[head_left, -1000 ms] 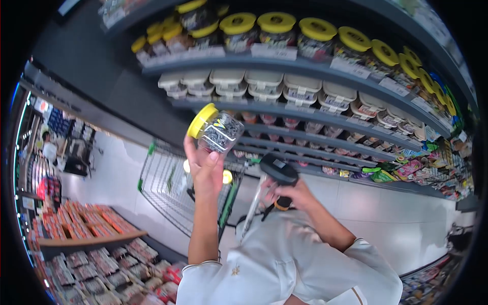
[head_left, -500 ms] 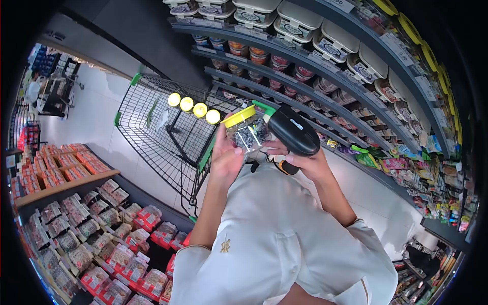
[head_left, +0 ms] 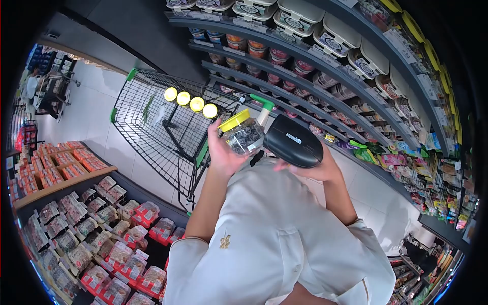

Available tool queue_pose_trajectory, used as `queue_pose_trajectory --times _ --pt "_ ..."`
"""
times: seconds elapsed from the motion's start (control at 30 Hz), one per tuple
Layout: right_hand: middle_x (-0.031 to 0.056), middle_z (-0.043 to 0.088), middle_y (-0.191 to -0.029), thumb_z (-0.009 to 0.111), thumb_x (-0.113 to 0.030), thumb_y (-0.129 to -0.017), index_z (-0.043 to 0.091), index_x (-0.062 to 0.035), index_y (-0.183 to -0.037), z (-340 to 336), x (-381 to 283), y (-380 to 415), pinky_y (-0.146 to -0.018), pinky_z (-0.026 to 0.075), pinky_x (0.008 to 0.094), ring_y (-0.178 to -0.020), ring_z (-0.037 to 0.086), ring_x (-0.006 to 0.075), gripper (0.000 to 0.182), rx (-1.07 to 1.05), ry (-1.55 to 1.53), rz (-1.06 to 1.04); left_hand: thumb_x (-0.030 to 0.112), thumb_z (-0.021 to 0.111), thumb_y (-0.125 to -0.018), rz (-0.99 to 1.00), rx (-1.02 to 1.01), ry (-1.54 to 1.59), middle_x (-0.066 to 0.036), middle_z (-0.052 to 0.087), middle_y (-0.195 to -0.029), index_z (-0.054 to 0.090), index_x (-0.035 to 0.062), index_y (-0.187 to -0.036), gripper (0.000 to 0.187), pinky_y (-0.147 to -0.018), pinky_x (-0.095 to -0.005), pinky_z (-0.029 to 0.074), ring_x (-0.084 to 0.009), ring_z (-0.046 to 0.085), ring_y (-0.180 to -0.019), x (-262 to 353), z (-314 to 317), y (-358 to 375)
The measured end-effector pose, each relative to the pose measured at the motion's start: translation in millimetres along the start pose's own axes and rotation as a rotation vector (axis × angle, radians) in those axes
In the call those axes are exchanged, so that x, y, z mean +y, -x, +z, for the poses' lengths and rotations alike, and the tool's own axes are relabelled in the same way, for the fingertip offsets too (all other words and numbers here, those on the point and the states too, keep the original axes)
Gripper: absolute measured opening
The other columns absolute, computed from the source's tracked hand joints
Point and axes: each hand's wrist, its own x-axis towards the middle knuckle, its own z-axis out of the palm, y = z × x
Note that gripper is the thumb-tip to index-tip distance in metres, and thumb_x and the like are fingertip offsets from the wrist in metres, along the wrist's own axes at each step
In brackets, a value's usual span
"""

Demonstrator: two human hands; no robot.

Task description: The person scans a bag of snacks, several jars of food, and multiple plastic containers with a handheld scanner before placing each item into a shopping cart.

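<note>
My left hand is wrapped round a clear jar with a yellow lid and dark contents, tilted in front of my chest. Just right of it, my right hand holds a black rounded device from below and behind; part of the fingers is hidden by it. The device and the jar are close together. Beyond them a shopping cart with green corners has several round yellow-topped containers in a row along its right side. A green cart handle end shows behind the jar.
Curved shelves with tubs and cups rise ahead and to the right. A display bin of packaged goods stands at the lower left, beside orange boxes. Tiled floor lies beyond the cart. Bagged snacks hang at the right.
The jar has tilted and shows more of its side. My right hand has shifted right and down with the black device, and its fingers no longer show beside the jar.
</note>
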Motion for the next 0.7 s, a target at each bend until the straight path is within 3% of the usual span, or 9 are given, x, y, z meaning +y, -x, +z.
queue_pose_trajectory --times 0.1,0.17,0.23,0.43,0.53,0.6,0.63,0.67,0.7 --pt "0.0154 0.073 -0.096 0.081 -0.009 -0.07 0.066 0.0033 -0.113 -17 -17 5 -0.077 0.053 0.0361 -0.085 0.072 0.0263 0.047 0.014 0.615 -0.191 0.062 0.047 -0.088 -0.025 0.028 0.039 -0.025 0.065 -0.116 0.06 -0.0014 -0.127 0.075 -0.091 -0.0588 0.052 -0.0441 0.063 -0.108 7 -12 -7" --pt "0.017 0.072 -0.092 0.082 -0.012 -0.065 0.066 0.0031 -0.113 -19 -34 4 -0.075 0.052 0.0369 -0.08 0.07 0.0313 0.053 -0.068 0.672 -0.145 0.066 0.047 -0.086 -0.031 0.088 0.026 -0.024 0.067 -0.107 0.064 -0.0003 -0.119 0.076 -0.086 -0.0607 0.052 -0.0442 0.065 -0.098 12 -15 -10" --pt "0.0183 0.068 -0.086 0.081 -0.013 -0.062 0.066 0.0012 -0.112 -16 -42 4 -0.071 0.051 0.0393 -0.075 0.065 0.0374 0.055 -0.108 0.717 -0.12 0.066 0.047 -0.085 -0.072 0.024 -0.01 -0.023 0.067 -0.106 0.065 0.0 -0.119 0.077 -0.084 -0.0613 0.052 -0.0443 0.065 -0.096 18 -20 -12" --pt "0.0164 0.064 -0.078 0.078 -0.015 -0.065 0.066 -0.0006 -0.111 -7 -48 -6 -0.066 0.049 0.0413 -0.07 0.062 0.0376 0.049 -0.216 0.801 0.005 0.065 0.047 -0.086 -0.129 0.053 -0.09 -0.022 0.068 -0.108 0.064 0.0004 -0.122 0.076 -0.086 -0.0602 0.052 -0.044 0.066 -0.095 24 -20 -14" --pt "0.0167 0.067 -0.082 0.078 -0.014 -0.066 0.066 0.0005 -0.11 -8 -44 -16 -0.07 0.051 0.0392 -0.073 0.065 0.0353 0.049 -0.255 0.87 0.038 0.06 0.047 -0.089 -0.072 0.057 -0.057 -0.023 0.068 -0.113 0.062 0.0008 -0.126 0.071 -0.089 -0.0585 0.052 -0.0421 0.066 -0.1 23 -22 -17" --pt "0.0163 0.07 -0.087 0.078 -0.014 -0.066 0.065 0.0016 -0.11 -7 -23 -22 -0.074 0.052 0.037 -0.078 0.068 0.0301 0.048 -0.075 0.717 0.001 0.055 0.047 -0.091 0.046 0.177 -0.028 -0.022 0.067 -0.117 0.06 0.0013 -0.129 0.067 -0.093 -0.0578 0.051 -0.0399 0.066 -0.103 17 -17 -17" --pt "0.0162 0.071 -0.089 0.078 -0.013 -0.067 0.065 0.0022 -0.111 -5 -12 -25 -0.076 0.053 0.0359 -0.08 0.07 0.0276 0.048 0.014 0.639 -0.017 0.048 0.048 -0.092 0.053 0.126 -0.015 -0.018 0.065 -0.124 0.057 0.0028 -0.134 0.062 -0.097 -0.0573 0.049 -0.0363 0.064 -0.112 17 -25 -17" --pt "0.0135 0.074 -0.098 0.077 -0.01 -0.072 0.065 0.0035 -0.113 0 -6 -29 -0.083 0.054 0.0324 -0.089 0.07 0.0184 0.045 0.096 0.543 0.069 0.047 0.048 -0.092 0.087 0.133 -0.059 -0.017 0.065 -0.126 0.056 0.0032 -0.135 0.062 -0.098 -0.0569 0.049 -0.0354 0.063 -0.115 16 -28 -17" --pt "0.0112 0.074 -0.099 0.076 -0.008 -0.075 0.066 0.0033 -0.114 6 -1 -35 -0.083 0.054 0.0315 -0.089 0.069 0.0162 0.042 0.146 0.354 0.133 0.046 0.048 -0.092 0.121 0.141 -0.104 -0.015 0.064 -0.128 0.055 0.0037 -0.136 0.062 -0.099 -0.0564 0.049 -0.0345 0.061 -0.118 13 -30 -16"
